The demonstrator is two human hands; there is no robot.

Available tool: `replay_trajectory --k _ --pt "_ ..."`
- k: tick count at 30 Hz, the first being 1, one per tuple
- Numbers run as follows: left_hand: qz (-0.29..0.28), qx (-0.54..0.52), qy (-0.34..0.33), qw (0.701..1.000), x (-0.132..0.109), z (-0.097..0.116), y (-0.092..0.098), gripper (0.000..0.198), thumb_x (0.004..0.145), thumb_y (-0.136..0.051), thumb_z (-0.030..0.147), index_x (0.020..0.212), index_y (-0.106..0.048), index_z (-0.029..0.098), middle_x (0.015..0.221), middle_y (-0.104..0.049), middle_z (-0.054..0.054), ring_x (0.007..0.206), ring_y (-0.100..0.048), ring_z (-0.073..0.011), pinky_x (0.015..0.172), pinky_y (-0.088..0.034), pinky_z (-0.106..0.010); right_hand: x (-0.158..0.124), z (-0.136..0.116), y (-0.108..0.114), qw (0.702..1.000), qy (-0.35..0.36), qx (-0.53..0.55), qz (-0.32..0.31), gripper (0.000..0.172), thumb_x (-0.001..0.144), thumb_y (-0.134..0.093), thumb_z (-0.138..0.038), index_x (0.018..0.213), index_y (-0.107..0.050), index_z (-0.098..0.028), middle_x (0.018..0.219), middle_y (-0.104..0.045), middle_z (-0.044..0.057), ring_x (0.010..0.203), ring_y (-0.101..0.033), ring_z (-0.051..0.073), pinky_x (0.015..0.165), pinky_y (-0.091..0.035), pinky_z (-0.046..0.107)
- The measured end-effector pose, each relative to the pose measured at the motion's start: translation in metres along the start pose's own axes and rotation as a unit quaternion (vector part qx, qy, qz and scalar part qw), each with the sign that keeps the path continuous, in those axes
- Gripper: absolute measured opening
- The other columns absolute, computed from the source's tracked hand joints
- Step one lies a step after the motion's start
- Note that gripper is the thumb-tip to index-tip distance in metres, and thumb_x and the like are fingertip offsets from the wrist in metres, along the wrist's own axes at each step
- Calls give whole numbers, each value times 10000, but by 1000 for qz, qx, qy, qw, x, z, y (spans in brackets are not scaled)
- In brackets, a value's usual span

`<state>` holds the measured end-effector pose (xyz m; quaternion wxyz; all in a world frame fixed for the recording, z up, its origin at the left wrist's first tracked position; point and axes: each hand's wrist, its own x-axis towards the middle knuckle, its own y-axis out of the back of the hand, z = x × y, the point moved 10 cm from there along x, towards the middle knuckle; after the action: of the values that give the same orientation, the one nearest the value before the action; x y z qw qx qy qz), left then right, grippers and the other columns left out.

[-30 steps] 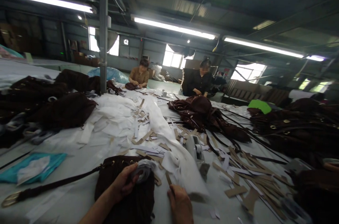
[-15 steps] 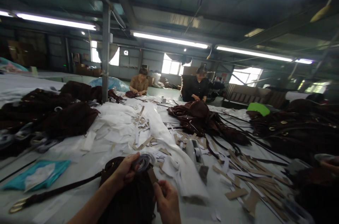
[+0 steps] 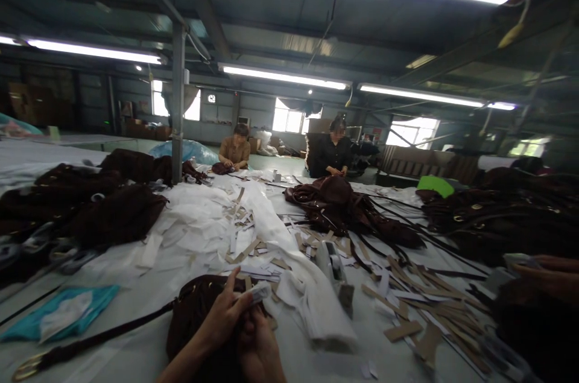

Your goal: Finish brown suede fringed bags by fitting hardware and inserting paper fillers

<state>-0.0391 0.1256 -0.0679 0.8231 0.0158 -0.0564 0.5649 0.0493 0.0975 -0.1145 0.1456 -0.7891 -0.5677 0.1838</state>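
A dark brown suede bag [image 3: 199, 316] lies on the white table [image 3: 136, 286] right in front of me, its long strap [image 3: 90, 341] running left to a gold buckle. My left hand [image 3: 224, 313] is closed in a pinch on a small pale wrapped part [image 3: 257, 292] at the bag's top. My right hand [image 3: 257, 350] is pressed against the left one just below it; its fingers are curled, and what they hold is hidden.
Piles of brown bags [image 3: 90, 208] lie left, centre [image 3: 344, 208] and right. White paper and card strips [image 3: 244, 232] litter the middle. A tape dispenser [image 3: 335, 268] stands near me. Two people [image 3: 235, 151] work at the far end. Another person's hand [image 3: 543, 274] reaches in at right.
My right hand has risen from the table and closed in against my left hand at the bag's top. The pale part now sticks out from my left fingers. The camera has tilted up slightly.
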Motion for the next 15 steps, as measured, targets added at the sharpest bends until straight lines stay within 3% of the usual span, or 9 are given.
replay_trajectory --k 3,6,11,15 --pt "8 27 4 1000 -2 0 8 678 804 -568 575 1291 -398 136 573 -578 49 494 -534 -127 444 -360 -206 -3 8 -3 998 -38 49 -27 397 587 -759 -513 802 -679 -189 580 -540 -41 436 -396 28 409 -313 129" --pt "-56 13 40 998 -2 -11 3 531 774 -565 628 992 -593 144 578 -570 24 417 -475 -103 375 -292 -202 -4 13 -1 997 -45 41 -45 373 603 -781 -438 825 -688 -153 547 -550 -37 411 -400 18 387 -281 116" --pt "-76 -23 18 997 -1 -18 5 463 788 -583 588 926 -617 147 618 -559 16 486 -494 -111 442 -364 -211 3 15 6 1000 -14 -24 -13 286 650 -742 -385 673 -653 -115 448 -536 -25 340 -375 34 321 -222 144" --pt "-43 53 -53 996 0 -7 14 382 812 -597 518 845 -640 140 706 -594 -7 638 -526 -139 579 -434 -228 6 18 12 998 -7 -56 19 263 646 -725 -362 648 -615 -123 417 -520 -36 313 -365 41 312 -251 158"
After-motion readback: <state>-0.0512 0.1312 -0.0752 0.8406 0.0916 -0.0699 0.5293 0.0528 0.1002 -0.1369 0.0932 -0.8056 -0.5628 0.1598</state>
